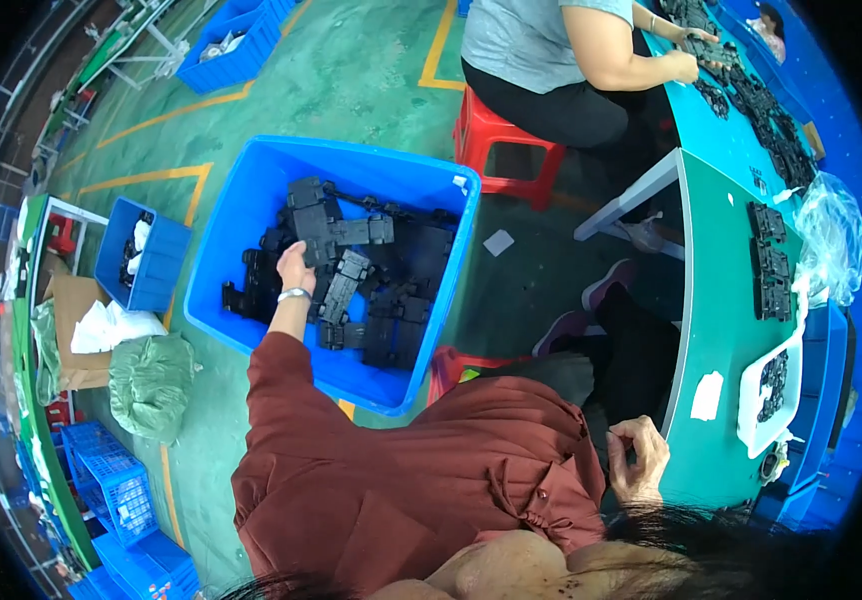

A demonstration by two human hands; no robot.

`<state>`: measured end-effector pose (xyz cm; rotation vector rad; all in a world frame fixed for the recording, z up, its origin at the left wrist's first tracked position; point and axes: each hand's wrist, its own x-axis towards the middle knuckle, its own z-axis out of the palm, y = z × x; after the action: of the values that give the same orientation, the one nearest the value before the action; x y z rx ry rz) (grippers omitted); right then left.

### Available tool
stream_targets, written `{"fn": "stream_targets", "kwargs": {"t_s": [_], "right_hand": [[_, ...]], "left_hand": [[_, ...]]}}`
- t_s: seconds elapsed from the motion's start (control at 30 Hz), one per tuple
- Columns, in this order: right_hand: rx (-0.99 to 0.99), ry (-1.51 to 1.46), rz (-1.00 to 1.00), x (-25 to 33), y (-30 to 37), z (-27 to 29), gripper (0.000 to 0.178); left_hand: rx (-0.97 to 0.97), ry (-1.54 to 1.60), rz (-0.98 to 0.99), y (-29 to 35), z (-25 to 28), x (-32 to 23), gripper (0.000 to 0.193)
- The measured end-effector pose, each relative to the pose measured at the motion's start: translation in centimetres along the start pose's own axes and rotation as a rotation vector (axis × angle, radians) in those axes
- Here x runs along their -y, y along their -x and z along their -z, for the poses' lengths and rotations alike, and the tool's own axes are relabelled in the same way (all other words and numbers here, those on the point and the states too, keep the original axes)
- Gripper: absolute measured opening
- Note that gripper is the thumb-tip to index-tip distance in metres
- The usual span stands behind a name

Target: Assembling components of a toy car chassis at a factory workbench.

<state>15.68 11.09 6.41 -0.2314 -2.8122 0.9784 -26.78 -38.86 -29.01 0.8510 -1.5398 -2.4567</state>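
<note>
My left hand (296, 269), with a bangle at its wrist, reaches down into a large blue bin (213, 250). Its fingers are closed on the lower edge of a black plastic part (319, 226), which lies tilted on top of the pile. A greyer plastic part (347, 284) rests just right of the hand. Beneath and around them are several more black molded parts (406, 260). Off to the right, next to the edge of the green table (696, 330), my right hand (638, 460) is loosely curled, with a gap between thumb and fingers and nothing visible in it.
Black parts (771, 262), a white tray (797, 385) of small dark pieces and a clear plastic bag (831, 240) lie on the table. A co-worker (551, 60) sits on a red stool (511, 150) beyond. Left stand a smaller blue bin (146, 255), a green sack (151, 388) and blue crates (111, 480).
</note>
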Motion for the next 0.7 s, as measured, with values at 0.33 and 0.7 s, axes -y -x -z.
{"fn": "stream_targets", "kwargs": {"t_s": [0.33,0.7], "right_hand": [[-0.097,-0.032,0.091,-0.7,0.8,0.8,0.023],[-0.235,-0.413,-0.243,-0.7,5.0,2.7,0.004]], "left_hand": [[0.492,0.106,0.168,25.8,-16.0,-5.8,0.009],[1.070,0.013,0.635,45.7,-24.5,-1.3,0.007]]}}
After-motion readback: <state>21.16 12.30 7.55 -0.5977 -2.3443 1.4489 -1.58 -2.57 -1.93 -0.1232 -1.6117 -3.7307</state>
